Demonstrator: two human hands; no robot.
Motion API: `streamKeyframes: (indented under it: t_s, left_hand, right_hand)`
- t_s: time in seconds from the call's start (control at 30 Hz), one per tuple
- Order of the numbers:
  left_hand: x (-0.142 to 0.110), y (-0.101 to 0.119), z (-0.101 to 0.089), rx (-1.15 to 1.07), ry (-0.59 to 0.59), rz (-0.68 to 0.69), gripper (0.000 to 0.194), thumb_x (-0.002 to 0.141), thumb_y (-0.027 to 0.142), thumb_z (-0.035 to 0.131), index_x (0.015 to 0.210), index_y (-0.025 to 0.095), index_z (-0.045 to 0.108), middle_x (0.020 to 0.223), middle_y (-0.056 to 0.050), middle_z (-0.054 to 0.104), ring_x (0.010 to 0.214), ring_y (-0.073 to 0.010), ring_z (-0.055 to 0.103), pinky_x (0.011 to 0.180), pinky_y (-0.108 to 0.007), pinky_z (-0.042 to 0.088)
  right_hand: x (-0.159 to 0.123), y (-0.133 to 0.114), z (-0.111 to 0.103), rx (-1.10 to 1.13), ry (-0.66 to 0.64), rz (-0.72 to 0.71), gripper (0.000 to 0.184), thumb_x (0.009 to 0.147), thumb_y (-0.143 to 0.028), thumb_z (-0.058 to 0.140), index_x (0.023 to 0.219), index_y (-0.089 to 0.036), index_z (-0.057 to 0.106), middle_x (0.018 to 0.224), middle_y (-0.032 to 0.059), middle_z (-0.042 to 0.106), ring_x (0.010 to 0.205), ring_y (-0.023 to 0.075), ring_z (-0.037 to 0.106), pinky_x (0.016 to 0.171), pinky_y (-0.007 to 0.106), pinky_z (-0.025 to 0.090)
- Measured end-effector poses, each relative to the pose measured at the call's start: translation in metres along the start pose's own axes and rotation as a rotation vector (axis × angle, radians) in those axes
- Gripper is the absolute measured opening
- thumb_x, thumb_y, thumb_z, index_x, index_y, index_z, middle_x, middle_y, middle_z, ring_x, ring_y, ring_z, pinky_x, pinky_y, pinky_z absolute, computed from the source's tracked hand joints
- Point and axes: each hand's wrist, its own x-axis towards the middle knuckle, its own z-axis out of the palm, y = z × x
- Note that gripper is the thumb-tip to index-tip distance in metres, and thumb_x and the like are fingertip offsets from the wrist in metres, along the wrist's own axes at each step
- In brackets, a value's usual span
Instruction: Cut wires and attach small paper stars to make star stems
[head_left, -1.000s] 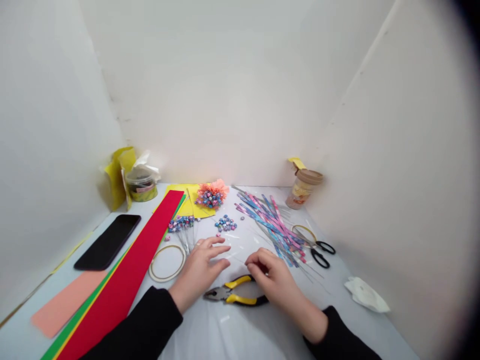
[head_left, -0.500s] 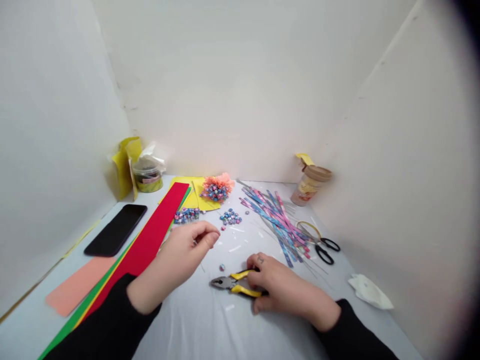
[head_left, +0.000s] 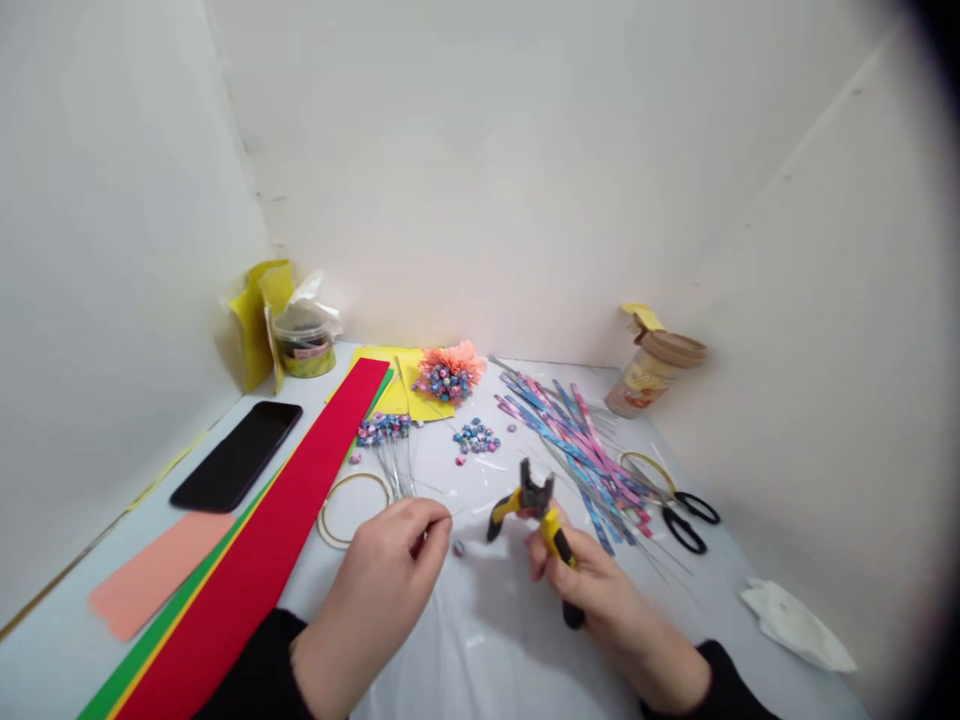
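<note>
My right hand (head_left: 592, 580) grips yellow-and-black combination pliers (head_left: 537, 500), lifted off the table with their jaws pointing up and the handles apart. My left hand (head_left: 405, 560) pinches a thin wire (head_left: 459, 512) between thumb and fingertips; its far end pokes out toward the pliers. Just below that wire, a small folded paper star (head_left: 459, 548) lies on the table. Behind my left hand are a roll of tape (head_left: 330, 520) and a bunch of wire stems (head_left: 395, 465) topped with paper stars (head_left: 384, 428). A loose pile of stars (head_left: 476, 436) sits farther back.
Patterned paper strips (head_left: 570, 430) and wires spread right of centre, beside black-handled scissors (head_left: 684, 520). A lidded cup (head_left: 652, 375) and crumpled tissue (head_left: 795, 625) stand right. Left are red paper (head_left: 300, 510), a phone (head_left: 236, 457) and a tub (head_left: 306, 350). A coral flower (head_left: 450, 372) lies behind.
My right hand has taken hold of the pliers, raised them and turned their jaws upward. My left hand closed into a pinch and moved toward the middle.
</note>
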Motion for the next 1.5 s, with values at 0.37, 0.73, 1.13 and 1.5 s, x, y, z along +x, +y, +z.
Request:
streamKeyframes:
  t_s: [0.37,0.73,1.13,1.5]
  left_hand:
    - [-0.006,0.004,0.000,-0.021,0.133,0.127,0.014,0.085,0.014,0.053,0.093,0.019,0.063,0.077,-0.001,0.068,0.067,-0.0121,0.063,0.060,-0.020,0.049]
    - [-0.010,0.006,-0.001,0.019,0.190,0.291,0.022,0.086,0.009,0.052,0.105,0.018,0.060,0.068,0.000,0.059,0.061,-0.0114,0.057,0.057,-0.020,0.047]
    - [-0.010,0.007,-0.002,0.035,0.173,0.285,0.024,0.086,0.008,0.051,0.106,0.017,0.061,0.067,0.001,0.057,0.060,-0.0108,0.056,0.057,-0.020,0.046]
    - [-0.013,0.005,-0.001,0.054,0.147,0.305,0.025,0.087,0.009,0.051,0.109,0.016,0.060,0.068,-0.001,0.058,0.062,-0.0119,0.057,0.058,-0.021,0.046]
  right_hand:
    - [-0.013,-0.020,0.012,-0.505,0.037,-0.185,0.024,0.090,-0.025,0.047,0.112,-0.025,0.056,0.130,0.0113,0.045,0.127,0.0252,0.040,0.104,0.046,0.035]
    - [-0.014,-0.019,0.030,-0.831,-0.008,-0.225,0.026,0.082,-0.009,0.046,0.105,-0.021,0.049,0.117,0.0114,0.048,0.110,0.0216,0.050,0.092,0.038,0.046]
    - [-0.015,-0.013,0.029,-0.827,-0.036,-0.185,0.022,0.084,-0.014,0.047,0.104,-0.020,0.052,0.120,0.0142,0.048,0.111,0.0251,0.050,0.092,0.042,0.046]
    - [-0.015,-0.015,0.030,-0.819,-0.023,-0.202,0.022,0.083,-0.015,0.048,0.104,-0.020,0.054,0.117,0.0136,0.051,0.110,0.0246,0.051,0.091,0.039,0.047]
